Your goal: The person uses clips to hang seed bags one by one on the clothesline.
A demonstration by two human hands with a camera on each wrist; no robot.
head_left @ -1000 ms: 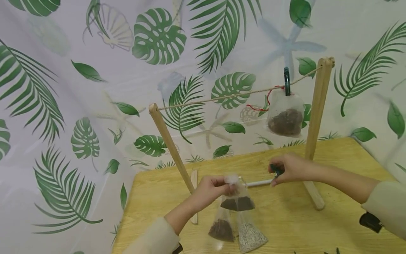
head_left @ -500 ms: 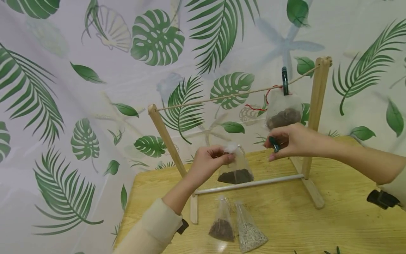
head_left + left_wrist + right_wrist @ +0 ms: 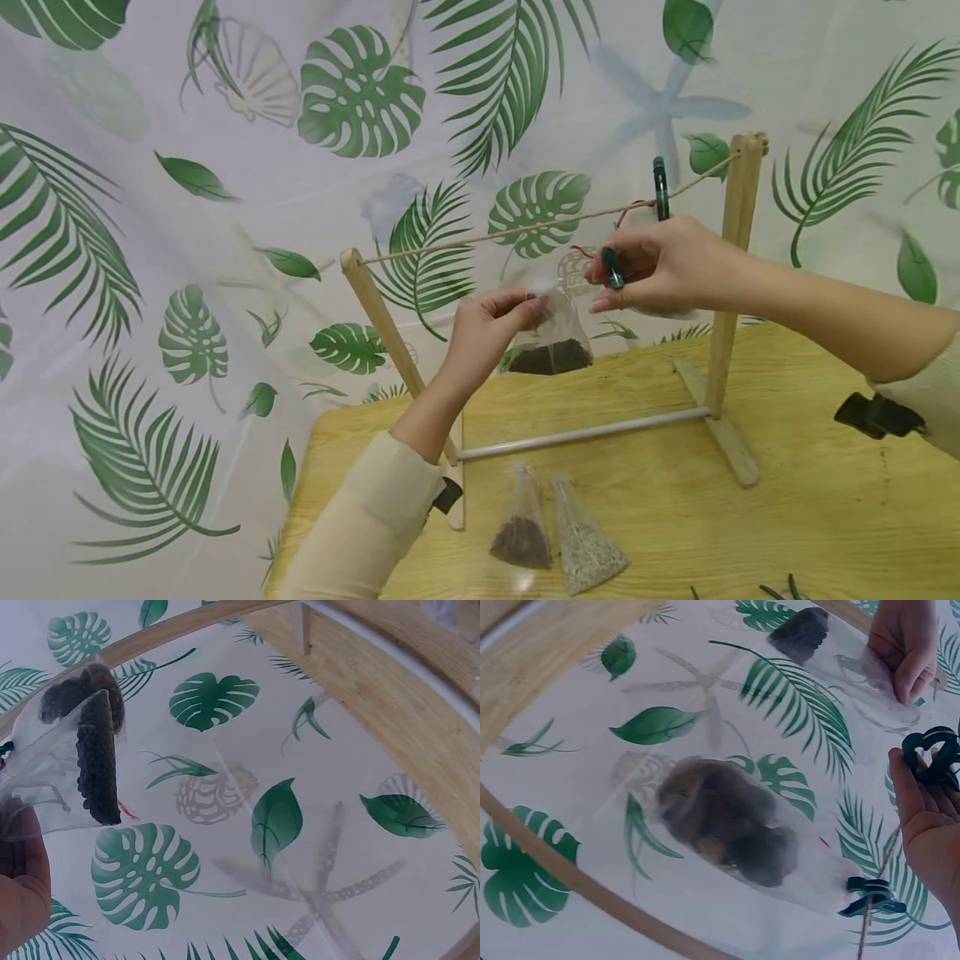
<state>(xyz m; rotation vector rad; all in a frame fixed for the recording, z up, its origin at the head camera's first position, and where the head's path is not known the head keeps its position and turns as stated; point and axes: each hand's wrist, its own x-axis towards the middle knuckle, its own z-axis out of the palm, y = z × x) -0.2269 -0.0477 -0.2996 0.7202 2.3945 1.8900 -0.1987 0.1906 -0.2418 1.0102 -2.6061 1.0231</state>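
Note:
The left hand [image 3: 480, 337] pinches the gathered top of a sheer bag [image 3: 551, 354] with dark grains at its bottom, held up below the rope [image 3: 487, 237]. To its right the right hand [image 3: 667, 262] holds a dark green clip [image 3: 612, 267] between thumb and fingers, near the bag but apart from it. In the right wrist view that clip [image 3: 931, 756] lies at the fingers, and a second clip [image 3: 870, 896] fastens a bag of dark lumps [image 3: 727, 821] to the rope. The left wrist view shows the grain bag [image 3: 97, 761] beside the left hand [image 3: 22, 885].
A wooden stand with a left post [image 3: 382, 321], a right post [image 3: 731, 292] and a white crossbar [image 3: 585, 433] stands on the table [image 3: 825, 500]. Before it lie a bag of brown material [image 3: 520, 542] and a bag of pale grains [image 3: 588, 554]. Leaf-print cloth hangs behind.
Both hands have risen from near the crossbar toward the rope, the left with the dark-grain bag, the right with the clip. The right hand now covers most of the hanging bag in the head view.

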